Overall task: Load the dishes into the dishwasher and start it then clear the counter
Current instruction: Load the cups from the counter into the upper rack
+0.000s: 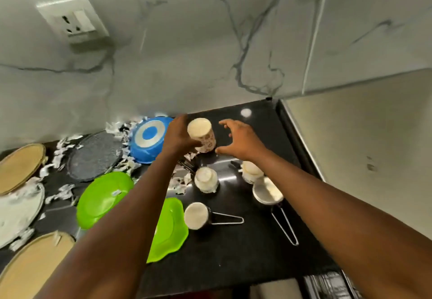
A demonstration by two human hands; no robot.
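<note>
While the left hand [180, 136] curls its fingers and thumb round a patterned cup [203, 138] near the back of the black counter [233, 263], the right hand [242, 143] hovers just beside that cup, its fingers spread and lightly bent, holding nothing and apart from it. The patterned cup leans a little; whether its lower end rests on the counter cannot be told. Nearer the camera stand a pale cup [206, 180] and, to its right, a second cup [251, 170], which touches a metal pot [266, 191] with a long wire handle. A smaller metal pot [196, 215] sits just beside a green plate [168, 226] that the left forearm partly covers. Another green plate [104, 198] lies further left, near a grey speckled plate [94, 156] and an upturned blue bowl [149, 139]. Torn paper scraps [60, 193] lie scattered among these dishes, and 2 tan plates [19, 167] and a white plate [16, 212] sit at the left edge.
</note>
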